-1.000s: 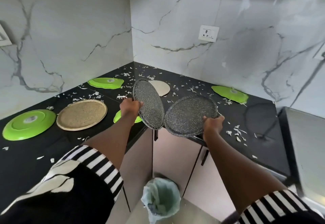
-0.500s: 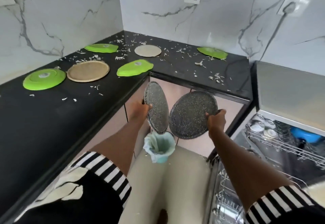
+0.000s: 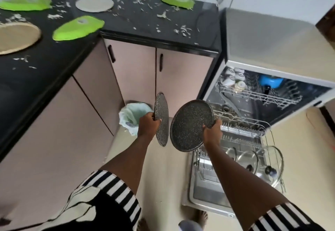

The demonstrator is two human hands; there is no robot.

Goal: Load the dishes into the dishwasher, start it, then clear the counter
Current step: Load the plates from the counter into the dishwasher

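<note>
Left hand: fingers curled round the left rim of the left speckled plate, thumb lying on its near face; the plate is held upright and nearly edge-on, above the floor and just right of the lined bin. Right hand: grips the lower right rim of the right speckled plate, thumb on the face turned toward the camera, fingers wrapped behind the edge; the plate is tilted, face showing, at the left edge of the pulled-out lower rack. The two plates sit just beside each other, whether touching cannot be told. Dishwasher: door down. Lower rack holds glass lids standing on edge. Upper rack holds cups and a blue item. Counter, black: three green plates, two beige plates, scattered pale scraps.
</note>
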